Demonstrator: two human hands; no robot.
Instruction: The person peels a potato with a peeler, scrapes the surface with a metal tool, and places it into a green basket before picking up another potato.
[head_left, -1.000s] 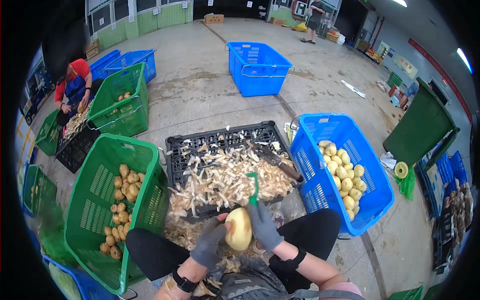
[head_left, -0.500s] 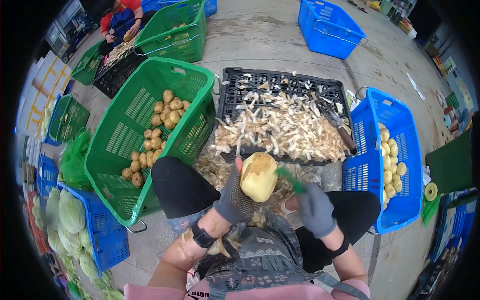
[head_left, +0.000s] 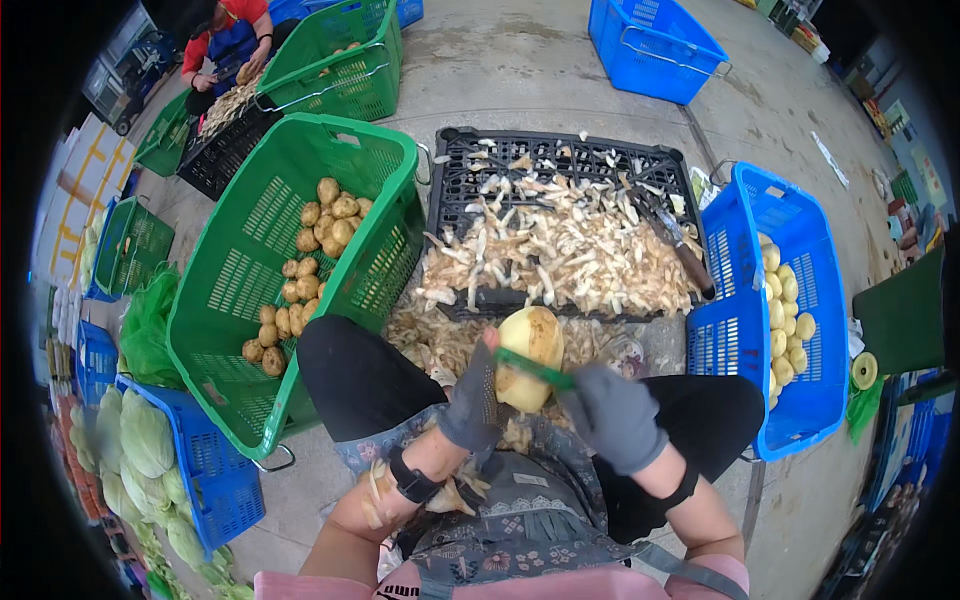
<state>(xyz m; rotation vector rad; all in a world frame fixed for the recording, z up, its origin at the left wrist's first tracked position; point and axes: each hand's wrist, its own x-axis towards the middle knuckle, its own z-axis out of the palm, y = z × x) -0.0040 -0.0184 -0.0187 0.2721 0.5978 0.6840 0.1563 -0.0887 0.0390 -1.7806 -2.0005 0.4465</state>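
- While the left hand (head_left: pixel 473 400), gloved in grey, cups a half-peeled potato (head_left: pixel 528 357) from its left side, fingers curled round it, the potato sits in mid-air above the lap, just near of the black crate (head_left: pixel 455 175).
- Right hand (head_left: pixel 612 412), also grey-gloved, is clenched on a green peeler (head_left: pixel 533 367); its blade end lies across the potato's near face, touching it.
- Potato top looks pale and clean; lower part carries brownish skin, so peeling seems partway done.
- Judgement: good strokes run along the potato's length, away from the left thumb, with light pressure so only skin comes off.
- Judgement: left hand should turn the potato a little after each pass, so the bare strips overlap and no skin is missed.
- Judgement: keep the potato over the peel pile (head_left: pixel 560 250) on the black crate, so scraps drop there and not on the apron (head_left: pixel 520 520).
- Left of the knees: green basket (head_left: pixel 300 160) with unpeeled brown potatoes (head_left: pixel 300 280).
- Right: blue basket (head_left: pixel 790 215) with peeled yellow potatoes (head_left: pixel 785 300), near the right knee, an easy reach.
- A dark-handled knife (head_left: pixel 680 245) lies on the peels at the crate's right edge, apart from both hands.
- Far left: another person in red (head_left: pixel 225 45) bends over a second black crate; cabbages (head_left: pixel 140 440) lie in a blue crate near left.
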